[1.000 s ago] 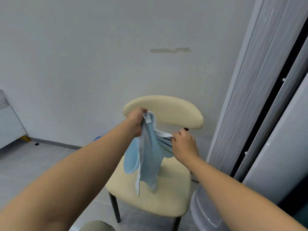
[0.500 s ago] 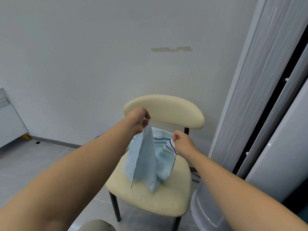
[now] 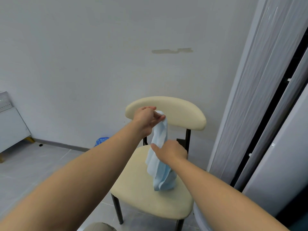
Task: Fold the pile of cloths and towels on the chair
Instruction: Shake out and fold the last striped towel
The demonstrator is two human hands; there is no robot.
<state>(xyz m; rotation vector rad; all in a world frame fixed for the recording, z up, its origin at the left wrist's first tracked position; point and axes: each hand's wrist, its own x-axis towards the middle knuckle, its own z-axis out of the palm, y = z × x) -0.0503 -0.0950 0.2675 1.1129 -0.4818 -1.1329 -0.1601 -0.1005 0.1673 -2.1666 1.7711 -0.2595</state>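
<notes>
On my feed the left hand (image 3: pixel 146 119) is raised in front of the backrest (image 3: pixel 183 112) of the cream chair (image 3: pixel 141 189); its fingers (image 3: pixel 158 117) and thumb are pinched together on the top end of a light blue cloth (image 3: pixel 160 174); the cloth hangs down from that pinch in a bunched, twisted length, and its lower end rests crumpled on the seat, towards the right side and short of the front edge; the right hand (image 3: pixel 170 152) is lower, back towards me, closed round the cloth at about mid-length, thumb lying on the fabric; I cannot see its fingertips. I can read no print on the cloth. On the grey wall (image 3: pixel 83 64) above the chair sits a dull patch (image 3: pixel 171 50); a speckled blue object (image 3: pixel 100 140) lies on the floor (image 3: pixel 33 164) by the skirting, left of the chair; the white unit (image 3: pixel 10 124) at the left edge bears marks too small for me to read.
</notes>
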